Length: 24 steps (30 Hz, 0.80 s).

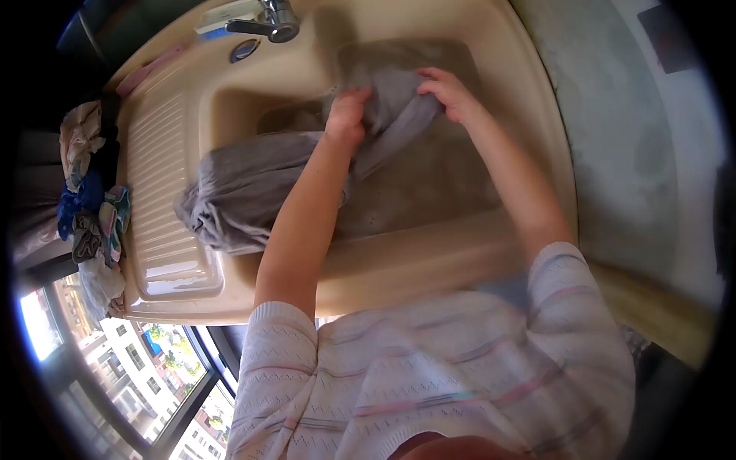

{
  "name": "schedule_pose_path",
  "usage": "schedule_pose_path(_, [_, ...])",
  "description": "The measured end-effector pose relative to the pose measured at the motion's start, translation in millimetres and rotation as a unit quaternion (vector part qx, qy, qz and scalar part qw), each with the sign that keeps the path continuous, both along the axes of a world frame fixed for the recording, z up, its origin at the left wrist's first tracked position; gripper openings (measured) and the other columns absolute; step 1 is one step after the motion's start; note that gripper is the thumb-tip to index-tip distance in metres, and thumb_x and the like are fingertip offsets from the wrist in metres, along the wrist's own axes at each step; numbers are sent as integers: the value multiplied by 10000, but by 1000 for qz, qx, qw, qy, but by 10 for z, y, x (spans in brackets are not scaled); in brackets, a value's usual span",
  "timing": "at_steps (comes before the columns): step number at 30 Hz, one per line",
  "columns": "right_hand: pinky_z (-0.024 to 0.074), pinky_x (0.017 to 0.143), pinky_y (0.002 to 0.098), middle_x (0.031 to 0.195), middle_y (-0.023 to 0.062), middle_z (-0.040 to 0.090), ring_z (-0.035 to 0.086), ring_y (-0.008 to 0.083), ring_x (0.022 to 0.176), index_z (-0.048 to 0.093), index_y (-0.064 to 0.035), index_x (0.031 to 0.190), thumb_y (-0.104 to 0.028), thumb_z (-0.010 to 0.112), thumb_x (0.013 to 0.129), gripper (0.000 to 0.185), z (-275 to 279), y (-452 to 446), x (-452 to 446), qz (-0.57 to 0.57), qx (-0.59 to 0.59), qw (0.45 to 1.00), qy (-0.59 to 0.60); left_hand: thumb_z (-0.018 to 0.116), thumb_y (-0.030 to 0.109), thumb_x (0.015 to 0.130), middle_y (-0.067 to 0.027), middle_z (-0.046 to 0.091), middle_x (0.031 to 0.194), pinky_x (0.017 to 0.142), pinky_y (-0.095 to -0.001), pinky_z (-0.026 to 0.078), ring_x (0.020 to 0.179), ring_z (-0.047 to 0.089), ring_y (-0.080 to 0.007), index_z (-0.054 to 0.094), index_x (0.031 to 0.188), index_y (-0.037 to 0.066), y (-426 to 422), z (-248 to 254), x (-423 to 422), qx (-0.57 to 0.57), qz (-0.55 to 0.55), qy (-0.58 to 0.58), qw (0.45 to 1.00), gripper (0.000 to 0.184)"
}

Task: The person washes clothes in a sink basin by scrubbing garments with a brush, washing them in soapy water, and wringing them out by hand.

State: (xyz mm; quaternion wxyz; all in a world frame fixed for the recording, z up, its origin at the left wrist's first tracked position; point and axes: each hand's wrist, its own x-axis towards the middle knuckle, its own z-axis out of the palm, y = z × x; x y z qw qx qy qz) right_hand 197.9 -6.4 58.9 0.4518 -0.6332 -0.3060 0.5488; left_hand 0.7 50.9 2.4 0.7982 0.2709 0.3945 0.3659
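Grey cloth (257, 184) runs across the centre of the frame, from the right edge of the ribbed drainboard, over the basin wall and up to both hands. Nearest, the striped knit top (429, 368) fills the bottom. Beyond it, the left hand (349, 115), just above centre, curls its fingers in on a fold; the right hand (451, 93), a little farther right, pinches a raised part between thumb and fingers. Under them, murky water lies in the basin (414, 257). The ribbed drainboard (157, 184) spans the left, with bunched cloths (88, 207) beside its outer edge. Farthest, at top left of centre, are a pink object (151, 69), a brush (218, 27) with blue bristles and the metal tap (280, 23).
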Motion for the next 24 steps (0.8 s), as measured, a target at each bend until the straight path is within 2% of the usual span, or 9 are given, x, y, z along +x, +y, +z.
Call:
schedule_pose_path(6, [469,766,295,1010,158,630,606,228,907,573,3,1105,-217,615,759,412,-1033,-200,-136,99,-3,920,-379,512,80,876,-150,599,1020,818,-374,494,925,591,-262,563,1038,-27,-177,-554,125,-73,46,49,995,201])
schedule_pose_path(10, [472,749,289,945,141,647,614,210,863,585,-22,1099,-205,595,774,372,-662,-169,-34,182,-135,937,-267,508,95,882,-153,594,1058,829,-404,490,948,582,-280,561,1081,-18,-59,-1269,-131,-8,4,114,993,236])
schedule_pose_path(13, [484,721,325,914,139,647,629,231,799,633,-42,993,-220,598,771,287,-941,-49,-157,-33,-41,993,-105,476,121,902,-133,597,1071,855,-415,465,981,567,-278,567,1086,15,-97,-991,-78,-156,70,13,985,232])
schedule_pose_path(15, [487,723,375,926,163,635,627,309,795,649,-86,935,-261,604,780,238,-1165,81,-561,1,171,955,-243,440,185,918,-117,590,1071,869,-376,445,982,558,-258,557,1087,12,-97,-1022,-74,-108,-13,-199,974,269])
schedule_pose_path(17, [475,653,372,878,108,614,592,305,760,630,-85,882,-238,634,769,190,-315,-181,-1049,103,226,882,-401,404,249,933,-102,583,1071,882,-337,425,982,548,-238,548,1087,10,-64,-1056,-135,-49,-96,-395,912,319])
schedule_pose_path(19, [470,649,399,854,136,595,570,360,748,623,-108,812,-262,640,761,163,34,-359,-1311,140,247,876,-391,374,282,944,-73,569,1030,887,-335,413,997,521,-220,521,1091,36,-187,-1031,-127,280,56,72,956,322])
schedule_pose_path(21, [472,669,414,828,151,617,591,355,767,631,-114,802,-301,567,799,198,-207,-169,-1280,114,204,872,-429,377,301,944,-87,554,1105,906,-343,405,1063,497,-202,535,1098,33,-274,-878,-139,9,-49,-439,897,347])
schedule_pose_path(23, [483,688,424,817,167,634,611,349,773,635,-116,773,-325,523,814,241,-456,200,-1033,82,81,869,-482,435,287,929,-94,552,1122,882,-360,431,1040,518,-205,539,1115,24,-439,147,149,-159,134,34,978,338])
schedule_pose_path(24, [481,674,432,805,172,632,610,353,759,628,-108,755,-329,513,818,257,-654,279,-880,70,88,899,-424,369,305,947,-80,591,1092,855,-366,467,1012,558,-230,528,1154,54,-398,14,184,-242,121,-10,963,362])
